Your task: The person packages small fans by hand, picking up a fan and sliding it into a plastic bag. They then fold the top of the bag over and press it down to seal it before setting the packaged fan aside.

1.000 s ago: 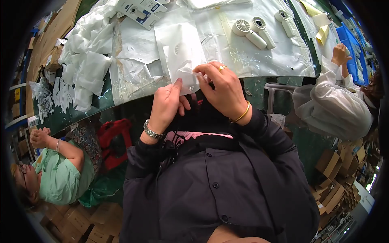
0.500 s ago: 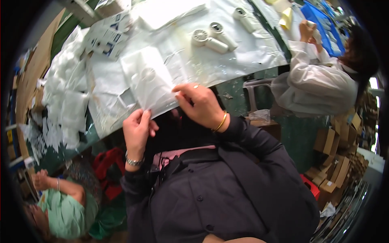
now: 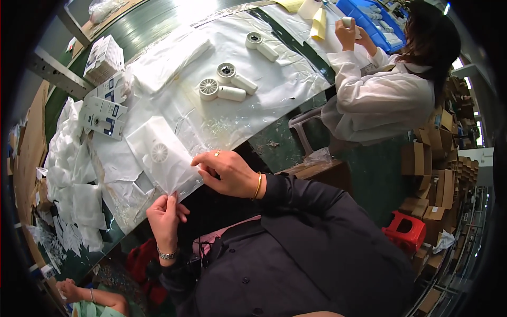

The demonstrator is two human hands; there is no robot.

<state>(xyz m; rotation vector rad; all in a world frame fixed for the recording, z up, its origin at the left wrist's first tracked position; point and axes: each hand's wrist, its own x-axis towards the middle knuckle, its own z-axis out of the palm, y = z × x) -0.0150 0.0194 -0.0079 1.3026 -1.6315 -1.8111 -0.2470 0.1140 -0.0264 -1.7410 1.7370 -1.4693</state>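
A translucent white plastic bag (image 3: pixel 174 138) lies at the front of the table, and a round fan head (image 3: pixel 159 152) shows through it. Thumb and fingertips of my left hand (image 3: pixel 165 214) pinch the bag's near edge. My right hand (image 3: pixel 228 173) is closed on the bag's right corner; its fingertips are partly hidden. Beyond the bag rest white handheld fans: one with its grille up (image 3: pixel 209 90), another (image 3: pixel 227 70) close beside it, and a third (image 3: pixel 254 39) farther back.
Flat printed cartons (image 3: pixel 105 117) and heaped white bags (image 3: pixel 74 179) lie at the left. A pile of white sheeting (image 3: pixel 163 58) sits behind. At the right, a co-worker in a white top (image 3: pixel 369 95) holds a white part near a blue crate (image 3: pixel 364 21). A red stool (image 3: pixel 405 230) stands on the floor.
My view has shifted, so the table sits lower and farther left. The fan inside the bag shows more clearly. Both hands still hold the bag's edge.
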